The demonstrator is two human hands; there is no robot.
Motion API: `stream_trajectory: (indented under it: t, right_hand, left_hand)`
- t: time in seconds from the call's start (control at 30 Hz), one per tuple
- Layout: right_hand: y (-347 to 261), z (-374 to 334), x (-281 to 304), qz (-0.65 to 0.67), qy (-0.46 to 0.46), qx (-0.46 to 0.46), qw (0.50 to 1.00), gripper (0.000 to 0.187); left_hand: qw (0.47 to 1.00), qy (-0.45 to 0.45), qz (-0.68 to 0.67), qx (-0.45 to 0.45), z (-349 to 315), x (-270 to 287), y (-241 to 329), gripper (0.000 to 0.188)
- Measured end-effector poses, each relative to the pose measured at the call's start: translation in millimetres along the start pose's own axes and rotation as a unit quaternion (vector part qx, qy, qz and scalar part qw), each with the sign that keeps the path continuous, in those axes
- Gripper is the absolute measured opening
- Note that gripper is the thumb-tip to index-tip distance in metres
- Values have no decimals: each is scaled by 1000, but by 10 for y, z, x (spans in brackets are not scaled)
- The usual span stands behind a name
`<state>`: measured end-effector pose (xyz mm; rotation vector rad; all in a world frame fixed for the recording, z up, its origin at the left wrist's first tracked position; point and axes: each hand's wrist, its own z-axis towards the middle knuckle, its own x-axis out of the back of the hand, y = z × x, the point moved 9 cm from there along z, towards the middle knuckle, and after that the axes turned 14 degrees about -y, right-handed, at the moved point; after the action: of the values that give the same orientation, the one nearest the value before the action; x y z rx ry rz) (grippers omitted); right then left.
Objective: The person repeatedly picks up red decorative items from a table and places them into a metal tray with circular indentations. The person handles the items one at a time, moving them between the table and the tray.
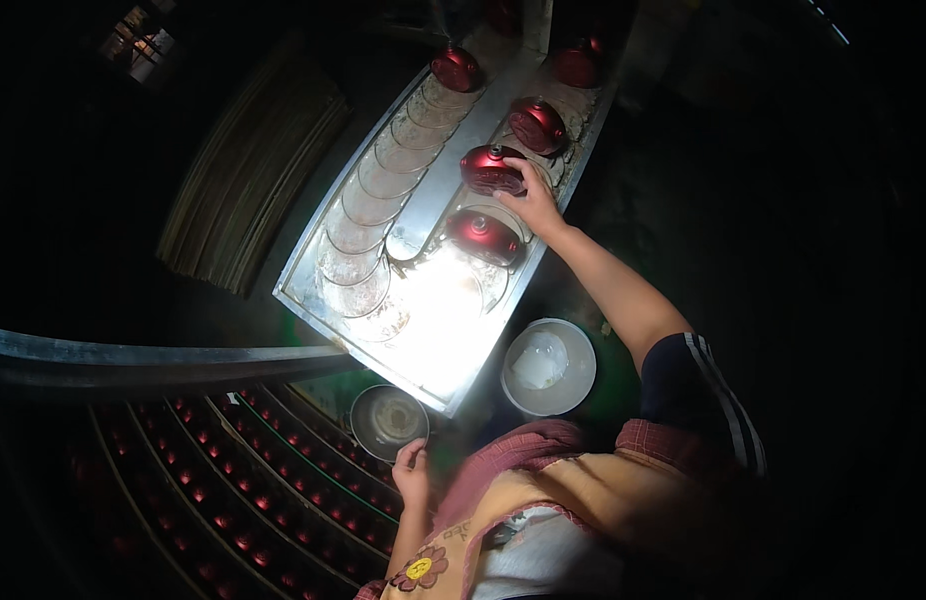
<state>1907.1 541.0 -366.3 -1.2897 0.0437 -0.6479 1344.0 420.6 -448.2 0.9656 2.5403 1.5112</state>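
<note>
Right hand point(532, 200) has fingers curled on the rim of a red dome part point(490, 168), resting on it at the hand's 10 o'clock; a full grasp around it can't be confirmed. Left hand point(413, 470) is half-curled and touches the near rim of a small metal bowl point(388, 418) at its 12 o'clock, holding nothing else.

Largest first:
- Long metal tray point(438, 350) runs from frame centre up toward 12 o'clock, near end washed out by bright light. Left side carries a row of overlapping round glass discs point(368, 215).
- Dark racks of small red pieces point(233, 480) fill the lower left, 8 o'clock from the tray.
- White bowl point(549, 367) sits just off the tray's near right corner, at 5 o'clock from the right hand, something pale inside.
- The small metal bowl sits at the tray's near end, 6 o'clock side.
- Red domes line the tray's right side: one point(483, 237) at 7 o'clock from the touched dome, one point(537, 125) at 1 o'clock, two more further up point(455, 68) point(578, 65).
</note>
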Motion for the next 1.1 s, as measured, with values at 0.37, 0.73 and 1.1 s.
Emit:
stream_trajectory:
  t: [0.37,0.73,1.1]
  right_hand:
    - [1087,1066,325,-313,-80,-183,928,82]
    - [445,788,687,-287,64,-130,947,72]
    - [-322,-1570,-1291,222,-169,-80,957,38]
  left_hand:
    - [994,85,-52,50,-507,364,-342,18]
    - [982,132,-108,82,-907,615,-1117,19]
    - [976,192,-101,-2,-2311,330,-756,21]
